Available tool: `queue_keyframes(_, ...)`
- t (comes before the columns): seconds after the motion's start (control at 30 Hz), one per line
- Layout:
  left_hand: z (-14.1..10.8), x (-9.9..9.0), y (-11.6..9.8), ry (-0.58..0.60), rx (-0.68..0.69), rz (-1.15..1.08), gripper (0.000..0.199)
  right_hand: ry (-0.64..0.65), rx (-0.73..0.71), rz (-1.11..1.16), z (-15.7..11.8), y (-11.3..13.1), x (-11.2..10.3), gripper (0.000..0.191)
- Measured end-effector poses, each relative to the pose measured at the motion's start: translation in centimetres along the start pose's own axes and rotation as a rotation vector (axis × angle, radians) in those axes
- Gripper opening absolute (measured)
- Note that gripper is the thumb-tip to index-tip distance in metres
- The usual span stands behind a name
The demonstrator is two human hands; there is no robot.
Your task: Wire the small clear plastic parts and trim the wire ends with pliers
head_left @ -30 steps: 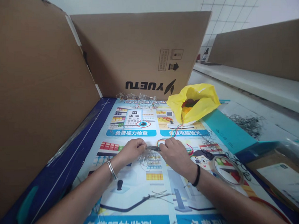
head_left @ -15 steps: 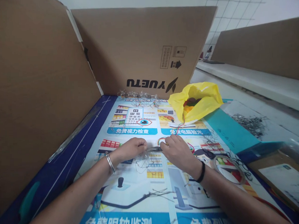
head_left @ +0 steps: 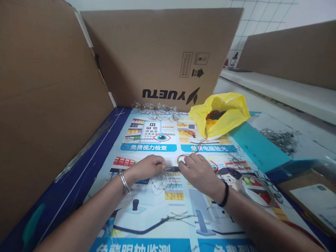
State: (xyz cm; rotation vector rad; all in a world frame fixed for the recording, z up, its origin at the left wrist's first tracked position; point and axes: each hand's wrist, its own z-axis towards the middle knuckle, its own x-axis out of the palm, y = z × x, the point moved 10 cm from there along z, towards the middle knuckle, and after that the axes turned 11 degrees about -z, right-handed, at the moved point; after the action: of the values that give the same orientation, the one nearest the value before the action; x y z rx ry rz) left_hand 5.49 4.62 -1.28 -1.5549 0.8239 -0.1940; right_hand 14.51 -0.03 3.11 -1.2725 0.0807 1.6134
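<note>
My right hand [head_left: 195, 172] is closed around a pair of pliers [head_left: 173, 169], whose dark jaws point left; the handles are mostly hidden in my fist. Close to the jaw tips, my left hand [head_left: 151, 166] is pinched on thin wire, its exact grip hidden by the fingers. A loose tangle of fine wire [head_left: 161, 183] hangs below the jaws and my left fingers. Red, green and white strands [head_left: 203, 142] run from the yellow bag [head_left: 225, 129] down behind my right hand.
Cardboard panels [head_left: 159, 49] stand at the back and left. On the printed table cover [head_left: 155, 247] lie wire clippings [head_left: 176, 217], a roll of clear tape [head_left: 255, 191] and a wire heap [head_left: 153, 105] at the back. More dark wire [head_left: 280, 140] lies at right, beside a packaged box [head_left: 319, 205].
My right hand and the pliers have shifted very slightly left and down. My left hand stays almost in place, still pinched at the wire.
</note>
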Motion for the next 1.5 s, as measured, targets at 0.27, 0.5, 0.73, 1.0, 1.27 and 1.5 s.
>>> queue_keyframes(0.27,0.0,-0.3,0.2,-0.023,-0.007,-0.090,0.013,0.169,0.186,0.236,-0.7,-0.6,2.9,0.017)
queue_keyframes(0.5,0.1,-0.1,0.4,-0.002,0.002,-0.123,0.018,0.315,0.247,0.350,-1.1,-0.8,3.9,0.020)
queue_keyframes(0.73,0.1,-0.2,0.5,-0.022,-0.014,-0.085,0.018,0.330,0.250,0.376,-1.3,-0.7,4.3,0.024)
queue_keyframes(1.0,-0.1,-0.2,0.2,-0.028,-0.009,0.043,0.020,0.202,0.147,0.267,-0.7,-0.8,2.7,0.017)
queue_keyframes(1.27,-0.1,-0.2,0.0,-0.044,-0.015,0.059,0.022,0.100,0.048,0.075,-0.1,-0.6,1.1,0.004)
queue_keyframes(1.5,-0.1,-0.3,0.2,-0.073,-0.031,0.045,0.023,0.084,0.038,0.045,-0.1,-0.5,0.9,0.005)
